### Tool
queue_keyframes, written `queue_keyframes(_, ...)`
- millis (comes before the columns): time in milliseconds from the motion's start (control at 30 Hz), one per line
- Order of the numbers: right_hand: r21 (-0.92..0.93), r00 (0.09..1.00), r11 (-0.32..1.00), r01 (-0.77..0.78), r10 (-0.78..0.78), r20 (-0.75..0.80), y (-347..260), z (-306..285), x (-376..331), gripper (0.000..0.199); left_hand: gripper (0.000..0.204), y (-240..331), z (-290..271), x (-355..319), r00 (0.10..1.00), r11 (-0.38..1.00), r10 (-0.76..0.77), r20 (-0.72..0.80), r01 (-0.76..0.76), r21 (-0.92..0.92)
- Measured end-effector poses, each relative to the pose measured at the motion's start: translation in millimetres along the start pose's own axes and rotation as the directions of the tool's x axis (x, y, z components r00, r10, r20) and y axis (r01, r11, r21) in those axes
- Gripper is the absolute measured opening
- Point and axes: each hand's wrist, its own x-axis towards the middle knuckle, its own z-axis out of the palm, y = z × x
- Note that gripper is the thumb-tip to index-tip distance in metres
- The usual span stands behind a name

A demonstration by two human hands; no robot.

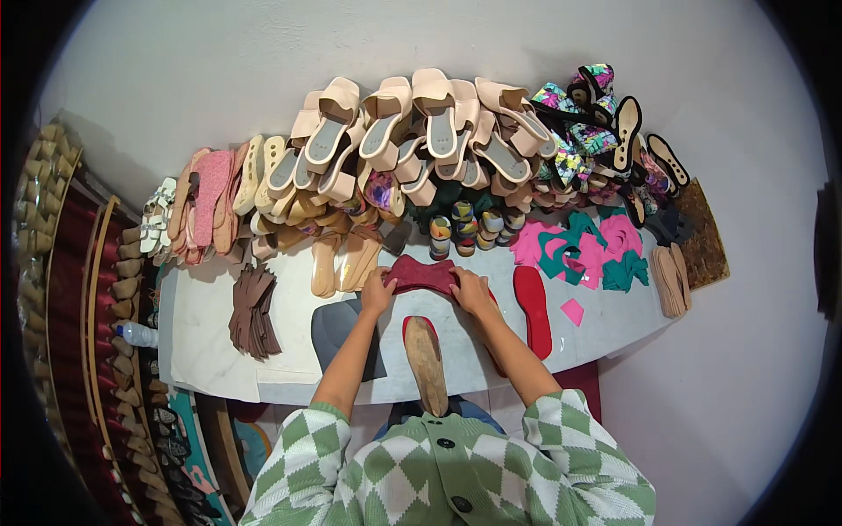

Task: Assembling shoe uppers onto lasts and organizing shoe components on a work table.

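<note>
My left hand point(379, 291) grips one end of a dark red shoe upper piece point(423, 275), with the thumb on its edge. At the other end my right hand point(471, 290) holds the same piece, fingers curled around it. The piece is stretched flat between both hands over the table. Just below it, a wooden shoe last point(427, 364) with red material at its toe leans upright at the table's near edge. To the right of my right hand lies a red insole point(532, 311). Partly hidden by my right forearm is another sole-shaped piece.
Finished pale pink heeled sandals point(380, 123) are piled along the back wall. Pink and green cut pieces point(583, 250) lie to the right, brown cut pieces point(253, 311) to the left. Grey sheets point(338, 329) sit by my left forearm. Racks of shoe lasts point(127, 351) stand at the left.
</note>
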Motion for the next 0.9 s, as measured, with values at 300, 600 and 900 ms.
queue_keyframes(300,0.092,0.981,0.991,0.093,-0.075,-0.178,-16.9,-12.6,-17.7,0.043,0.027,-17.3,-3.1,-6.2,1.0,0.972,0.002,0.003,-0.001,-0.235)
queue_keyframes(600,0.581,0.997,0.814,0.01,-0.053,0.056,-5.3,2.1,-71.8,0.039,0.022,5.3,-54.3,-77.3,0.759,0.61,-0.368,0.536,0.633,-0.477)
queue_keyframes(900,0.723,0.991,0.678,-0.131,0.12,0.067,16.7,64.9,-114.7,0.024,0.037,-13.1,-30.1,-150.5,0.744,0.55,-0.428,0.514,0.665,-0.505)
